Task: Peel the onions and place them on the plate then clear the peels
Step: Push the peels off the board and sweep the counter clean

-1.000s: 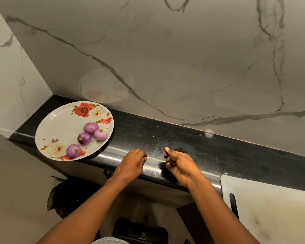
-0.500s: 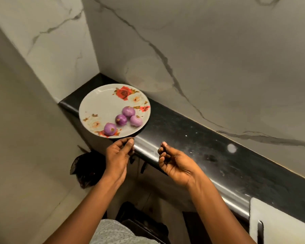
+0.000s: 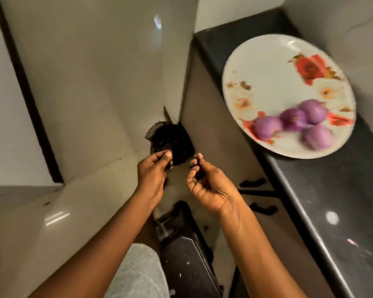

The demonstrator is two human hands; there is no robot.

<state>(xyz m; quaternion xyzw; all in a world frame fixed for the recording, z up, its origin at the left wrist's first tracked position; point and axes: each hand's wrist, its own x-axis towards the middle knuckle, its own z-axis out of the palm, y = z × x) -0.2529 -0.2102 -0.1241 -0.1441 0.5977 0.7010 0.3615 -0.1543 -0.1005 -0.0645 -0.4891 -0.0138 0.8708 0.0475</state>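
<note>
2 hands are now hanging over the dark bin (image 3: 170,143), no longer at the counter (image 3: 332,211). The left hand (image 3: 155,171) is pressing fingertips to thumb, and the right hand (image 3: 209,186) is curling loosely. I cannot tell if they hold peels. 4 onions (image 3: 267,127) are sitting on the plate (image 3: 267,67).

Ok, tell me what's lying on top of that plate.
Four peeled purple onions lie clustered toward one edge of the floral plate. The rest of its face shows only print. The print beneath them is covered, and blur hides any small scraps.
</note>
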